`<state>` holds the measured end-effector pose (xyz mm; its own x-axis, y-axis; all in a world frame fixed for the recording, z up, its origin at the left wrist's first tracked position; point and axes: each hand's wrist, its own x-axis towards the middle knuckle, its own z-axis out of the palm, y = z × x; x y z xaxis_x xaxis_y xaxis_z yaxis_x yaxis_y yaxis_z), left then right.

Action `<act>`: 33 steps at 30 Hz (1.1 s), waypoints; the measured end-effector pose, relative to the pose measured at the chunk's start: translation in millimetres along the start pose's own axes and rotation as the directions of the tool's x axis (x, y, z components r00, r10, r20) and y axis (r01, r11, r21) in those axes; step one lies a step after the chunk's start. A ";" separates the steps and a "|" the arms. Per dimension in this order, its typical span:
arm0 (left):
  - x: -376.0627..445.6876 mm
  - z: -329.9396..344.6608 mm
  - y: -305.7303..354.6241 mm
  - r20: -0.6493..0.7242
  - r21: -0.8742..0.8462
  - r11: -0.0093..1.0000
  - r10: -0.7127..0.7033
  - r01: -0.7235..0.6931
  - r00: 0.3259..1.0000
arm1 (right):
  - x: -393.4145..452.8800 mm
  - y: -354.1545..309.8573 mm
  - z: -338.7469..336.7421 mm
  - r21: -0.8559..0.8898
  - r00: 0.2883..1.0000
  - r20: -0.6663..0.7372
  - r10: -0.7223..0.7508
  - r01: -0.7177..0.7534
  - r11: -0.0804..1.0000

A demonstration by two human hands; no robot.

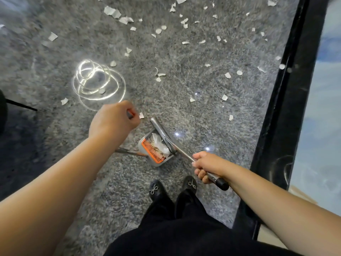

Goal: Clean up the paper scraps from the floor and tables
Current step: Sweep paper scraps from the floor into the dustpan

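A grey speckled floor [184, 93] lies below the fingers. A bright looped glare [97, 84] shows just beyond the left fingers. Black shoes [156, 189] with bows stand under the right fingers, a black strip [287, 100] farther right.

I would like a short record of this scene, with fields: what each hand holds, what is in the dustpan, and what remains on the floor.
left hand: left hand grips a broom handle
right hand: right hand grips the dustpan handle
dustpan: dustpan stands on the carpet before the shoes, with an orange comb edge
dustpan contents: some paper scraps already inside
floor: many paper scraps scattered ahead on the carpet
other: a coiled light strip lies on the carpet
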<state>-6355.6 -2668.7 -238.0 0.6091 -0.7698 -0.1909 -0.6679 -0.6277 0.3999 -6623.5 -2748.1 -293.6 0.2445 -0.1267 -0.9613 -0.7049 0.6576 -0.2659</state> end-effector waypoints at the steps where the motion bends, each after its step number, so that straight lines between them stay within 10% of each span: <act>1: -2.8 -4.7 -10.8 -0.018 -0.022 0.999 -0.023 0.023 1.000 | -0.7 -4.6 3.5 0.005 1.000 -0.003 -0.007 0.007 1.000; 33: 97.0 -101.9 -207.8 -0.193 0.079 0.952 -0.277 0.296 0.941 | 117.7 -246.9 84.6 -0.086 0.997 -0.076 -0.015 0.008 0.996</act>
<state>-6114.1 -2601.1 -248.3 0.8407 -0.5287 -0.1175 -0.4893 -0.8345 0.2535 -6364.3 -2862.5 -335.0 0.2037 -0.1926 -0.9599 -0.7574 0.5903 -0.2792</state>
